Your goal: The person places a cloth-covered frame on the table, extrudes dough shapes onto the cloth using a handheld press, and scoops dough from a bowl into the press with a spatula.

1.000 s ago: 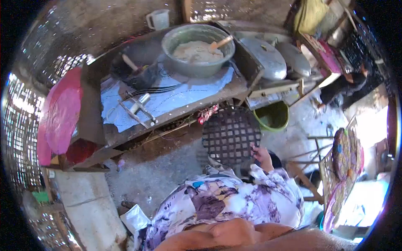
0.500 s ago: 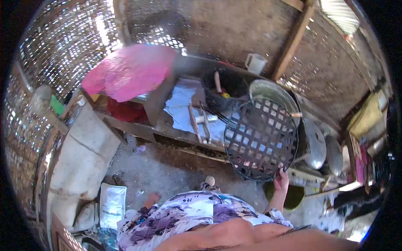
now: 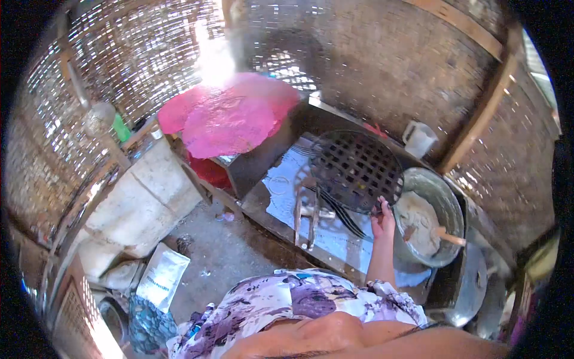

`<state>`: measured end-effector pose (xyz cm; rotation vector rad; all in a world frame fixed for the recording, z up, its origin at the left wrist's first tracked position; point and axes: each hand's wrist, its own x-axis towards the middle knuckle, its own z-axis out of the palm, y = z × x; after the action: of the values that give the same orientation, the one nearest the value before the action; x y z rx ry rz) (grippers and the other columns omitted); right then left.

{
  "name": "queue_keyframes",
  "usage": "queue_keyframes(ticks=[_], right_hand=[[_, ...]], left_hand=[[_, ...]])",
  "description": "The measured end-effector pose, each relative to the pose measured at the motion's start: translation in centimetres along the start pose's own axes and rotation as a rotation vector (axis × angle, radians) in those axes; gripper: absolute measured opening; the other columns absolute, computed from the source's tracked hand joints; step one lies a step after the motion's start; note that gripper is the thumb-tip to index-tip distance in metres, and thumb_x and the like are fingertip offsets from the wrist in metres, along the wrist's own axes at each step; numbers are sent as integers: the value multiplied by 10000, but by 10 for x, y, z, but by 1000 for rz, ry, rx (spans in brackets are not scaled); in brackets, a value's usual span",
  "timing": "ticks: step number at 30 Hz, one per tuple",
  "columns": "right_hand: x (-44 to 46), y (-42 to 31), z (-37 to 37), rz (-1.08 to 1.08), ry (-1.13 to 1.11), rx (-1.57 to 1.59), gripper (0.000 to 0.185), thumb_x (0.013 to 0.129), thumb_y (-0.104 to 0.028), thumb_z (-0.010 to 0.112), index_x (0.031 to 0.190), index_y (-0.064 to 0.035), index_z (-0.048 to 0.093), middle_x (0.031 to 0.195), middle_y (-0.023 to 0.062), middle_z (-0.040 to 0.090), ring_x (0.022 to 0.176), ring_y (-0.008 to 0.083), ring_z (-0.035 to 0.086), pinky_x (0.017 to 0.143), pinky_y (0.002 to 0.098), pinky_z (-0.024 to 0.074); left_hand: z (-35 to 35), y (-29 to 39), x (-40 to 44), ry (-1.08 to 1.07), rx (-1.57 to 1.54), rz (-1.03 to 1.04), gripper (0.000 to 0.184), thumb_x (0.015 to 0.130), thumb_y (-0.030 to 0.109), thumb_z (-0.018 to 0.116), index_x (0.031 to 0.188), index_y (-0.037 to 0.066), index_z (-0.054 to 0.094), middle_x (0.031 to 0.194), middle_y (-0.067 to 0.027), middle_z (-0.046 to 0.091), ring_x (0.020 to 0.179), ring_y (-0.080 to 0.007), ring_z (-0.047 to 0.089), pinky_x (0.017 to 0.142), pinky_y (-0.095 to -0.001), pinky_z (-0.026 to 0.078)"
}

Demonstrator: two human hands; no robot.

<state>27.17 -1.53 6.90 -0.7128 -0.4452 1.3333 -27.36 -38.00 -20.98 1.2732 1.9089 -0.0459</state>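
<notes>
My right hand (image 3: 383, 222) grips the near edge of a round, dark woven lattice tray (image 3: 357, 170), with its fingers closed on the rim. The tray is over the back of the counter, above the dark pan, which it mostly hides. Right of my hand stands a large metal pot (image 3: 435, 257) holding pale dough (image 3: 418, 222) and a wooden-handled utensil (image 3: 449, 237). Tongs or sticks and a metal cylinder (image 3: 318, 212) lie on the white cloth (image 3: 280, 185) left of the hand. My left hand is out of sight.
A clear plastic jug (image 3: 420, 140) stands behind the pot. Pink sheeting (image 3: 230, 116) covers a box at the counter's left end. A white printed bag (image 3: 162, 276) and a pale sack-like cover (image 3: 142, 200) are at the left. Metal lids (image 3: 472, 284) lie at the right.
My right hand has raised the lattice tray from low by the floor to over the counter's back. The view has turned left. My left hand, visible half a second ago, has gone out of view.
</notes>
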Motion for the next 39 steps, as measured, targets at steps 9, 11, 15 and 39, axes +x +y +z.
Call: queue_keyframes(ticks=[9, 11, 15, 39], right_hand=[[9, -27, -6, 98, 45, -351, 499, 826, -502, 463, 1099, -84, 474, 917, 44, 559, 746, 166, 520, 574, 278, 438], [10, -25, -29, 139, 28, -328, 510, 794, -544, 482, 1041, -98, 493, 812, 31, 536, 675, 155, 504, 527, 273, 415], [-16, -17, -30, 168, 59, -252, 476, 758, -553, 532, 939, -113, 511, 693, 15, 499, 597, 141, 480, 493, 267, 397], [-157, 55, -71, 326, 515, -588, 295, 818, -291, 560, 999, -74, 475, 769, 60, 504, 642, 185, 502, 540, 305, 439]], left_hand=[[34, 69, 22, 288, -176, -15, 309, 711, 336, 578, 841, 57, 615, 772, -149, 625, 733, -319, 594, 651, -430, 446], [13, 77, 47, 373, -217, -26, 310, 710, 335, 585, 838, 54, 615, 767, -148, 627, 729, -316, 596, 651, -428, 447], [-88, 99, 98, 540, -261, -302, 491, 734, 445, 511, 1017, 50, 581, 1001, -180, 588, 960, -358, 543, 833, -415, 420], [-384, 325, 240, 331, -2151, 371, 187, 793, 170, 523, 942, 73, 579, 812, -68, 594, 659, -213, 569, 590, -357, 471]])
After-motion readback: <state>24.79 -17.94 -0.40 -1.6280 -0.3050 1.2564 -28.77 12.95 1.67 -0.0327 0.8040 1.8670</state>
